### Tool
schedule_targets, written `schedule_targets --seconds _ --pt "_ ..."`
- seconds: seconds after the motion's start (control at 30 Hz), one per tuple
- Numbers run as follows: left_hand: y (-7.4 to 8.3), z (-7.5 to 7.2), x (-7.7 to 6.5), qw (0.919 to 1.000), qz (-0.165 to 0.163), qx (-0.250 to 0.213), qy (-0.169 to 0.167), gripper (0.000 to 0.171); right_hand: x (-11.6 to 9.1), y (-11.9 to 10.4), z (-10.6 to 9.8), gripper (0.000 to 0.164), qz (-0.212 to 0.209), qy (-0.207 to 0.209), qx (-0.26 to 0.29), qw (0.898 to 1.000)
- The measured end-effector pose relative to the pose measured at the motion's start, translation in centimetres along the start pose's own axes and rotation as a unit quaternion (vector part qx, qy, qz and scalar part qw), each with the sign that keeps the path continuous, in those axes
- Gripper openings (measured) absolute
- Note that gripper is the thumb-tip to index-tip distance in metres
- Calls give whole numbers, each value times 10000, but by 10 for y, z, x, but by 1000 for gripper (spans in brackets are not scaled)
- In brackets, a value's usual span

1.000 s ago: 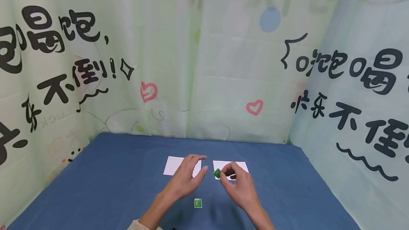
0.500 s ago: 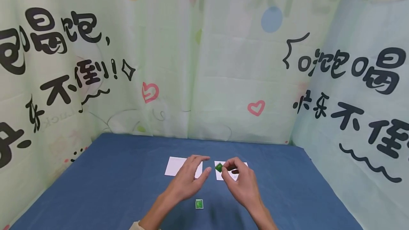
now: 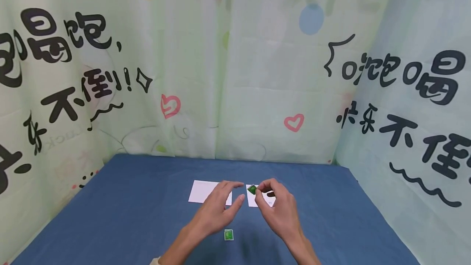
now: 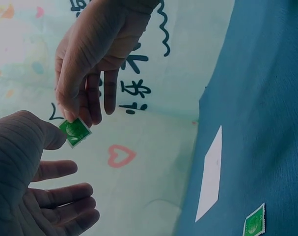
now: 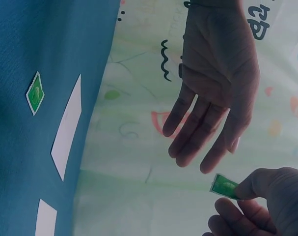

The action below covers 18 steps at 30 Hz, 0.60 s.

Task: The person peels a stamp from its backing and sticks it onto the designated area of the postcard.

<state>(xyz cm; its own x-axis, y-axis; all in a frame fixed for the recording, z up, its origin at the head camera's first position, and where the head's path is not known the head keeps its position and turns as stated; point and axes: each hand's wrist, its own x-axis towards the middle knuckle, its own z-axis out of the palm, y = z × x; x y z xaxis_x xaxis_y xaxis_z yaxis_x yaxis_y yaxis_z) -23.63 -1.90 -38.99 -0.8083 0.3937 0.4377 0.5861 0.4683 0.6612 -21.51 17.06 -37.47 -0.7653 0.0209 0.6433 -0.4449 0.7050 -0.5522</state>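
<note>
My right hand pinches a green postage stamp with a white edge between thumb and index finger, held above the table. In the left wrist view that stamp hangs by one corner from the right fingertips. Facing it, my left hand is raised with fingers apart and holds nothing. The right wrist view shows a small gap between the left fingertips and the stamp. A second green stamp lies flat on the table, nearer to me than both hands.
Two white paper rectangles lie side by side on the blue table. The left paper and right paper are partly covered by the hands. Printed curtains stand along the back and both sides.
The right hand has lifted the pinched stamp a little upward in the head view. My left hand has shifted slightly right, closer to it. The stamp on the table stays put.
</note>
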Motion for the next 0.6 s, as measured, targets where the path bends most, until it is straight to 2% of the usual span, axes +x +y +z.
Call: schedule_targets --seconds 0.2,0.37,0.6 --pt "2 2 0 9997 223 -10 -96 31 0 -1 -1 15 -209 156 -138 9996" --pt "5 2 0 9995 177 -88 -260 28 1 -1 -2 17 -445 254 -276 9983" --pt "9 2 -3 9987 267 -317 -312 25 -3 -1 -1 22 -1092 367 -472 9922"
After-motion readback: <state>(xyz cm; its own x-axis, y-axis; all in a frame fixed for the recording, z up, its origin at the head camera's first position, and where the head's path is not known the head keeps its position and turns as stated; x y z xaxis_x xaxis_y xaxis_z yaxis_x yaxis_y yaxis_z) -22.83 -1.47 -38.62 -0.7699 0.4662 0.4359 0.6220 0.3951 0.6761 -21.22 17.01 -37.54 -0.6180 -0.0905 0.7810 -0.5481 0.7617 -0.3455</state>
